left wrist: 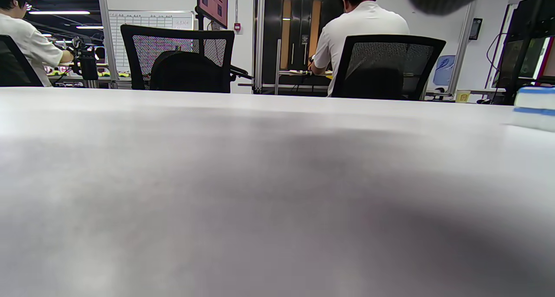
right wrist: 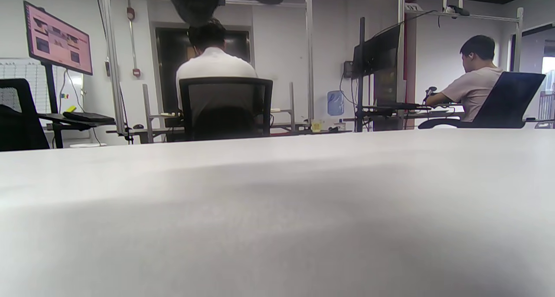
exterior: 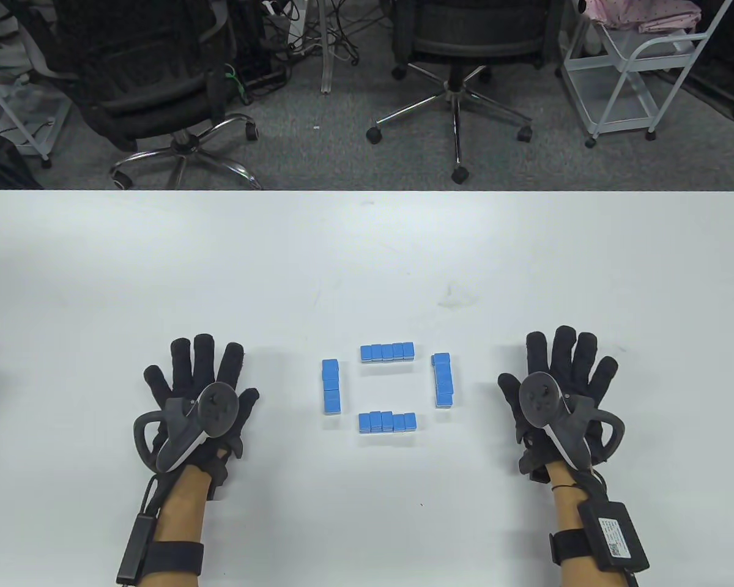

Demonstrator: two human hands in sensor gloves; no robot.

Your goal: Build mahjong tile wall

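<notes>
Resting my left hand (exterior: 199,397) and right hand (exterior: 556,391) flat, fingers spread wide, holding nothing, I see 4 tile rows (exterior: 387,387) at lower centre: 2 horizontal, 2 vertical.

Tabletop (exterior: 159,275): smooth matt white laminate-like surface w/ a soft sheen and a faint grey smudge. Mahjong tiles (exterior: 386,352): hard, smooth plastic look, bright blue tops over white bases, slightly glossy; the left wrist view shows the blue/white layering on a tile (left wrist: 535,106) at the right edge. Left hand (exterior: 199,391) & right hand (exterior: 556,382): black knit-fabric gloves, matt and a little fuzzy. Trackers (exterior: 211,411) on the hand backs: grey matt moulded plastic w/ white trim. Wrist straps: black cloth. Floor: grey carpet, rough. Office chairs (exterior: 459,36): black mesh backs, shiny chrome metal bases. Cart (exterior: 636,73): white painted metal.
</notes>
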